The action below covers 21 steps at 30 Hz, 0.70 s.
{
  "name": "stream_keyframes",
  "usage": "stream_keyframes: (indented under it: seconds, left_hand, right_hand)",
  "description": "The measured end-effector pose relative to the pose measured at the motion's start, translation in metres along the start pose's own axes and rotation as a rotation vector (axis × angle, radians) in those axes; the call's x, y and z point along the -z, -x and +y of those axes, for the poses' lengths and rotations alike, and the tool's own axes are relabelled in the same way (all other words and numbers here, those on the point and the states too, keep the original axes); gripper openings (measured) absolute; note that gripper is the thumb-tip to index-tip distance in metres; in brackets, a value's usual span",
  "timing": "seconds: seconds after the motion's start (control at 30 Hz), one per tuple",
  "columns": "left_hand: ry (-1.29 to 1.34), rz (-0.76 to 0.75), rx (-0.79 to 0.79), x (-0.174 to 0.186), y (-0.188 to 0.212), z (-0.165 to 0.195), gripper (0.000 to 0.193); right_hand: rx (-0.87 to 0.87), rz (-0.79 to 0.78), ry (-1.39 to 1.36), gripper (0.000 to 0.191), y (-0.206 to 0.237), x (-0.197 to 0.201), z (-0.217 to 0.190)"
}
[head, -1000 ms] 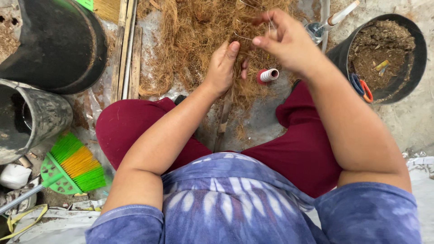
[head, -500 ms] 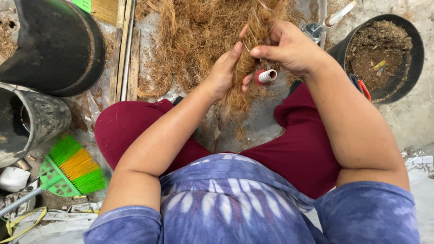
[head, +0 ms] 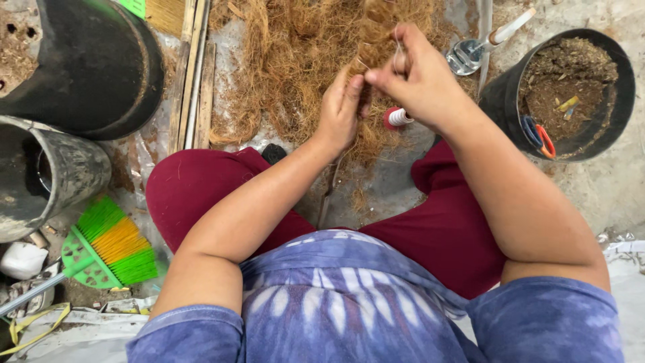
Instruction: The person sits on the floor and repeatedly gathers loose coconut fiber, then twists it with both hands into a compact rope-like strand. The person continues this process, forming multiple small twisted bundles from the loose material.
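Both arms reach forward over the knees, hands meeting above the brown coconut-fibre pile (head: 295, 60).

Left hand (head: 339, 111): palm turned inward, fingers bunched and closed on a hanging tuft of fibre (head: 366, 138), thumb side toward the right hand.

Right hand (head: 416, 74): wrist bent, back of hand up, thumb and forefinger pinched together on what looks like a thin pale string; too fine to see where it runs. The other fingers are curled.

The two hands nearly touch at the fingertips.

The tuft lies between the hands, directly in front of the person. Its long axis runs roughly away-to-near, with the frayed end pointing back toward the knees.

A red-and-white thread spool (head: 396, 118) sits on the ground just below the right hand, lying on its side with its axis roughly left-right.

A black pot of soil (head: 571, 87) stands to the right, with orange-handled scissors (head: 541, 138) inside at the rim. A green-and-yellow hand broom (head: 107, 252) lies lower left, well apart.
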<state>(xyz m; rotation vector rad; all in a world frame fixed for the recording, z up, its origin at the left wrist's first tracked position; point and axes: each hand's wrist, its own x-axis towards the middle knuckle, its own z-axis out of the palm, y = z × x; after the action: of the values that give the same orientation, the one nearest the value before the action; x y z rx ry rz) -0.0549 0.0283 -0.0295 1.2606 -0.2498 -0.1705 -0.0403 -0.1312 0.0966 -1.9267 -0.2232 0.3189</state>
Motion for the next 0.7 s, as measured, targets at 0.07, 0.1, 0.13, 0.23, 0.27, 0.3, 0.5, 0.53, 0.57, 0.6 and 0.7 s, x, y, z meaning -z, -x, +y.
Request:
stream_keyframes:
  seconds: [0.07,0.1,0.13,0.23,0.27,0.3,0.5,0.53,0.57,0.6,0.7]
  left_hand:
    - [0.031,0.027,0.023,0.006,-0.003,-0.001,0.055]
    - [0.046,0.04,0.033,0.009,-0.005,-0.001,0.053]
    - [0.081,0.016,0.03,0.011,-0.006,-0.001,0.052]
    - [0.21,-0.059,0.033,0.013,-0.006,0.0,0.05]
    - [0.266,-0.086,0.04,0.014,-0.007,0.001,0.05]
    - [0.322,-0.115,0.046,0.014,-0.007,0.002,0.049]
    - [0.63,-0.554,0.182,0.026,-0.009,0.017,0.066]
    - [0.627,-0.612,0.184,0.028,-0.01,0.019,0.067]
    - [0.626,-0.672,0.187,0.027,-0.012,0.022,0.069]
    - [0.624,-0.733,0.19,0.026,-0.013,0.024,0.07]
    - [0.65,-0.702,0.235,0.022,-0.018,0.03,0.065]
  right_hand:
    - [-0.026,-0.021,0.058,0.045,0.006,0.004,-0.005]
    - [-0.044,-0.015,0.084,0.04,0.008,0.005,-0.006]
    - [-0.062,-0.011,0.11,0.035,0.008,0.005,-0.007]
    - [-0.059,0.04,0.193,0.03,0.005,0.008,-0.006]
    - [-0.07,0.025,0.156,0.031,0.002,0.008,-0.005]
    - [-0.08,0.011,0.119,0.033,-0.002,0.01,-0.005]
    - [-0.093,-0.3,-0.337,0.063,-0.009,0.03,-0.014]
    - [-0.107,-0.385,-0.415,0.067,-0.009,0.03,-0.015]
    - [-0.144,-0.369,-0.401,0.063,-0.008,0.031,-0.015]
    - [-0.183,-0.353,-0.387,0.06,-0.007,0.03,-0.014]
    - [-0.209,-0.299,-0.371,0.052,-0.008,0.021,-0.005]
